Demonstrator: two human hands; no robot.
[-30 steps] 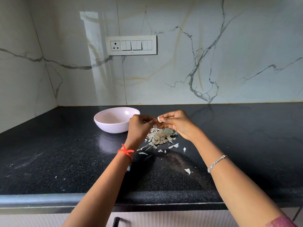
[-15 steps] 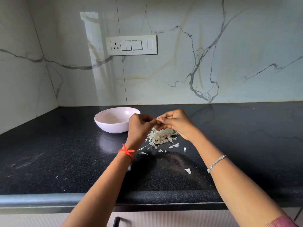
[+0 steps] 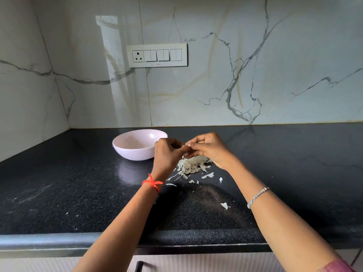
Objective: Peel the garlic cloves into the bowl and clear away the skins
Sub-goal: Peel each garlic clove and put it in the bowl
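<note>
A pale pink bowl (image 3: 135,154) stands on the black counter, just left of my hands. My left hand (image 3: 167,154) and my right hand (image 3: 208,149) meet fingertip to fingertip above a heap of white garlic skins (image 3: 193,164). Between the fingertips both hands pinch a small garlic clove (image 3: 186,144), of which only a pale sliver shows. Loose skin flakes (image 3: 207,175) lie around the heap, and one flake (image 3: 225,205) lies nearer the counter's front edge. What the bowl holds is hard to make out.
The black granite counter (image 3: 68,193) runs wall to wall, with a rounded front edge (image 3: 49,241). A marble backsplash rises behind, carrying a white switch and socket panel (image 3: 157,55). A drawer handle (image 3: 138,266) shows below the counter edge.
The pale clove that showed plainly between my fingertips is now mostly hidden as the fingers of both hands closed in around it. The hands stay above the skin heap.
</note>
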